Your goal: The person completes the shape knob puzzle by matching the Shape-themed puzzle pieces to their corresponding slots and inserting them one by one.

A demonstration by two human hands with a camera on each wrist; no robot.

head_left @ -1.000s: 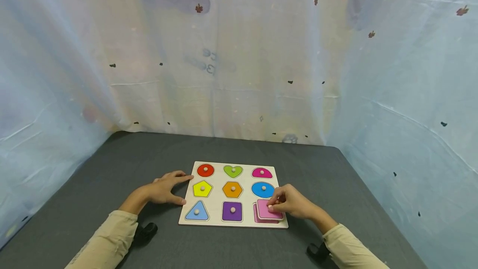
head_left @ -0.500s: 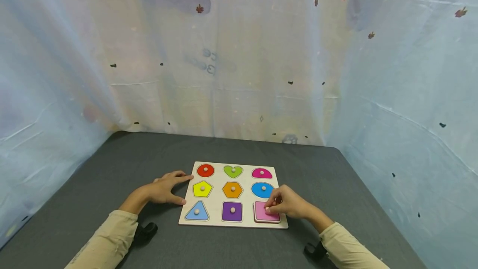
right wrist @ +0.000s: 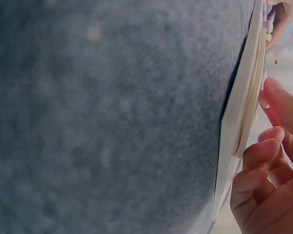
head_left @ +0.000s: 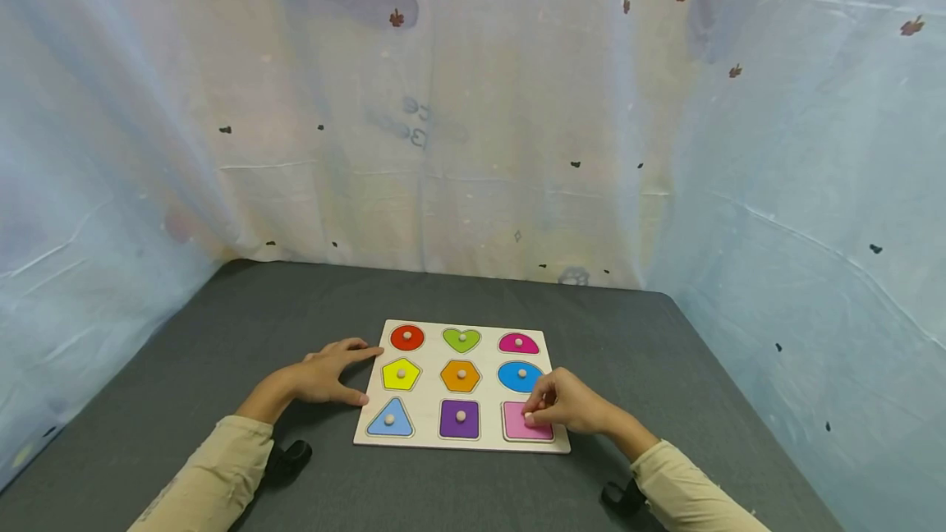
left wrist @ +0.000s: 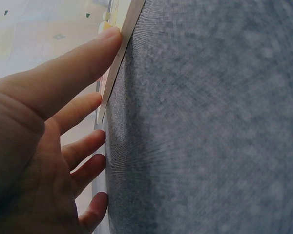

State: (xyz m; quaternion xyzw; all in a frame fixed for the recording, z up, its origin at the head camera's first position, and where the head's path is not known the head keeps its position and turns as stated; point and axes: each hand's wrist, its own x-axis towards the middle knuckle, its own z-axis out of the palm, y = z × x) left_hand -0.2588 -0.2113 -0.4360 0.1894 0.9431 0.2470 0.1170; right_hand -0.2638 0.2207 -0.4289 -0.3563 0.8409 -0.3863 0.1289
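A wooden peg puzzle board (head_left: 429, 409) lies on the grey tabletop. Thumb and index finger of my right hand (head_left: 580, 407) pinch the knob of the pink square puzzle piece (head_left: 521, 427) at the board's near right corner. In the right wrist view that piece (right wrist: 251, 105) stands slightly proud of the board edge (right wrist: 230, 131). My left hand (head_left: 325, 374) is spread at the board's left side, thumb and index fingertip touching its edge. The left wrist view shows the thumb (left wrist: 83, 58) on the board's rim (left wrist: 122, 53), other fingers extended to the cloth.
Other knobbed pieces sit in the board: a purple square (head_left: 460, 427), blue triangle (head_left: 392, 424), blue oval (head_left: 513, 374), orange hexagon (head_left: 454, 382) and several more. The grey cloth-covered table (head_left: 414, 491) extends around it. A pale patterned curtain (head_left: 473, 187) hangs behind and at both sides.
My right hand has lowered the pink square slightly leftward, from tilted and offset over its place to lying nearly level there. My left hand has stayed still on the board's edge.
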